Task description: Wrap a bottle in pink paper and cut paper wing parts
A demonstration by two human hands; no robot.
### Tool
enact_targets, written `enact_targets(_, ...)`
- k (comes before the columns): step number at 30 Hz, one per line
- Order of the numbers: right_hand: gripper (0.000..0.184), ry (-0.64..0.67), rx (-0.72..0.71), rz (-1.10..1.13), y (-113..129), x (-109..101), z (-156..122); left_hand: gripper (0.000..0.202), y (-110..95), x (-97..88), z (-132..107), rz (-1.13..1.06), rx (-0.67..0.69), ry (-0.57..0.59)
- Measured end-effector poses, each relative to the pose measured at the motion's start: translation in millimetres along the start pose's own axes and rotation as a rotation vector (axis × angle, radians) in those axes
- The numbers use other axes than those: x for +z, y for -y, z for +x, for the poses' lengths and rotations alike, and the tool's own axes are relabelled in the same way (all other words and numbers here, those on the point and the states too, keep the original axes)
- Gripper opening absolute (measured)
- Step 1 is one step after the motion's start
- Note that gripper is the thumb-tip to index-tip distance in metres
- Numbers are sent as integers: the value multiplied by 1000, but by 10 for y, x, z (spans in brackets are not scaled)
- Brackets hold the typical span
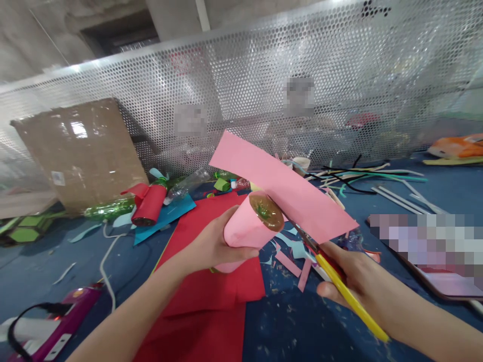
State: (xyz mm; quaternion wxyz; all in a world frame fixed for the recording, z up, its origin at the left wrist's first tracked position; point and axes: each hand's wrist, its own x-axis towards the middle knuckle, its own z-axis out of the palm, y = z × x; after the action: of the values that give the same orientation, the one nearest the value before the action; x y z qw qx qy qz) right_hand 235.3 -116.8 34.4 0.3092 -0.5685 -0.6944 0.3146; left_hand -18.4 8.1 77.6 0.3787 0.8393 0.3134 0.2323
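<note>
My left hand (211, 246) is closed around a bottle wrapped in pink paper (245, 229), with its round brownish base turned toward me. A long loose flap of the pink paper (283, 188) sticks out up and to the right. My right hand (352, 281) grips yellow-handled scissors (339, 286). Their blades reach up-left and meet the pink flap just beside the bottle's base. Both hands hover above red paper sheets (211, 291) on the blue table (302, 327).
A cardboard box (81, 151) leans on the perforated metal screen (264, 90) at back left. Near it lie a red-wrapped bottle (149, 203), green bottles and teal paper. A pink glue gun (56, 327) with cable sits front left. Straws and strips (377, 181) lie at back right, paper scraps (294, 261) at centre.
</note>
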Motion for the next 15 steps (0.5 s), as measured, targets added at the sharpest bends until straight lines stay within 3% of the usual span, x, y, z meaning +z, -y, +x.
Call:
enact_targets(6,48,-32,0,-71,-3,-26,13,64,38,-94,30,-206,-20,102)
enact_targets(10,49,-82,-65,-221,14,-44,-4,59,63,-129,40,-204,-40,156)
enact_targets(15,49,-12,-96,-271,90,-74,-57,60,81,-135,32,-182,-31,189)
